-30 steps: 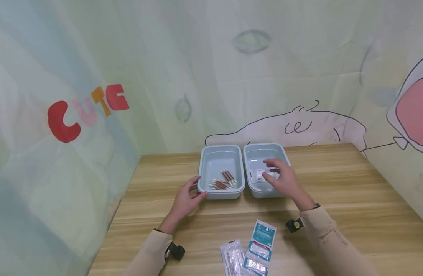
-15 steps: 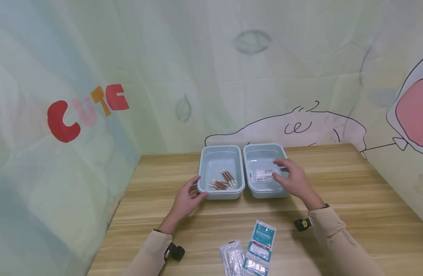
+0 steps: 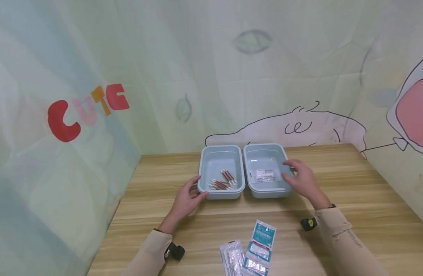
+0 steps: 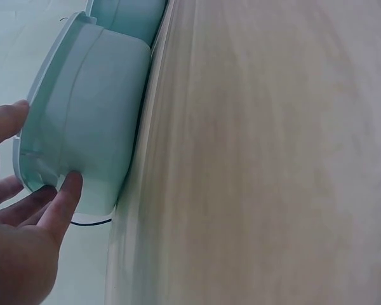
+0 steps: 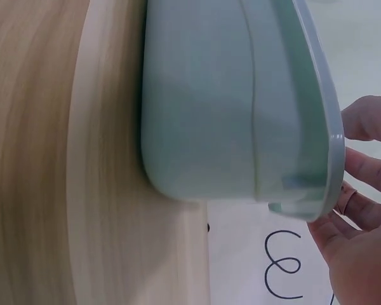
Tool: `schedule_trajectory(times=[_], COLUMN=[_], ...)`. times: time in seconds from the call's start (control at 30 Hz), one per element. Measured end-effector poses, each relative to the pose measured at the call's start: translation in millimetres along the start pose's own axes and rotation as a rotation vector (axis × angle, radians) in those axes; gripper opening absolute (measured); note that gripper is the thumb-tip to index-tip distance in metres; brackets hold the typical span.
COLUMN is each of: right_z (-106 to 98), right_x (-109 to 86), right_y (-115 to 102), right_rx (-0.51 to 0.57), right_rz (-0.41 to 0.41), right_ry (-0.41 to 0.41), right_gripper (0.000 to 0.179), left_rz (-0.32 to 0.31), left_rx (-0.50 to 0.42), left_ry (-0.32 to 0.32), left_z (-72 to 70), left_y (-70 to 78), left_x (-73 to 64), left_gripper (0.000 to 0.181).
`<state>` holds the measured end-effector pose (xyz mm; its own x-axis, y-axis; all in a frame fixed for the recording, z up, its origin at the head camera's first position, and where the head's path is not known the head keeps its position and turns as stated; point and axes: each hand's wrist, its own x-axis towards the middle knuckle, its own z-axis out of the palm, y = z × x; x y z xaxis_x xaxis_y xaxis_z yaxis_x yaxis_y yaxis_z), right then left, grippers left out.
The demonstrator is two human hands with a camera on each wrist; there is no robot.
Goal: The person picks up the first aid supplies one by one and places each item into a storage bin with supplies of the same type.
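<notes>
My left hand (image 3: 184, 200) rests at the near left corner of the left light-blue tray (image 3: 220, 195), thumb by the front rim; in the left wrist view its fingertips touch the outer wall. Several double-tipped cotton swabs (image 3: 227, 176) with brown sticks lie in that tray. At the right edge of the right light-blue tray (image 3: 269, 194) is my right hand (image 3: 305, 182), fingers spread and loosely bent beside the rim, holding nothing. Its fingertips come close to the rim in the right wrist view; firm contact is unclear. Inside this tray lies a flat clear packet (image 3: 265, 175).
Nearer to me on the wooden table (image 3: 156, 214) lie a teal-and-white packet (image 3: 259, 247) and a clear printed packet (image 3: 232, 257), slightly overlapping. The trays stand side by side near the back edge, against a printed cloth backdrop (image 3: 183, 76).
My right hand has moved right, from above the packet inside the right tray to that tray's right rim. The left hand, trays, swabs and packets stay where they were.
</notes>
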<state>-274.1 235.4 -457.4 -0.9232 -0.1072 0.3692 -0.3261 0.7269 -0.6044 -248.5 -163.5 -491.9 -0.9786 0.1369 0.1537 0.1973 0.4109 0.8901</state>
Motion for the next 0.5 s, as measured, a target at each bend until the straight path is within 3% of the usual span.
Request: schedule_trajectory(times=[0.27, 0.5], right_z=[-5, -10], right_x=[-4.0, -8.2], right_y=[10, 19], right_rx=[0.004, 0.034], right_rz=[0.036, 0.127], right_ry=[-0.003, -0.076], right_gripper=[0.033, 0.033], left_rz=[0.003, 0.002], left_rx=[0.007, 0.011], left_ry=[0.009, 0.011], left_z=[1.2, 1.7], left_y=[-1.7, -2.0], left_x=[0.0, 0.1], left_gripper=[0.067, 0.067])
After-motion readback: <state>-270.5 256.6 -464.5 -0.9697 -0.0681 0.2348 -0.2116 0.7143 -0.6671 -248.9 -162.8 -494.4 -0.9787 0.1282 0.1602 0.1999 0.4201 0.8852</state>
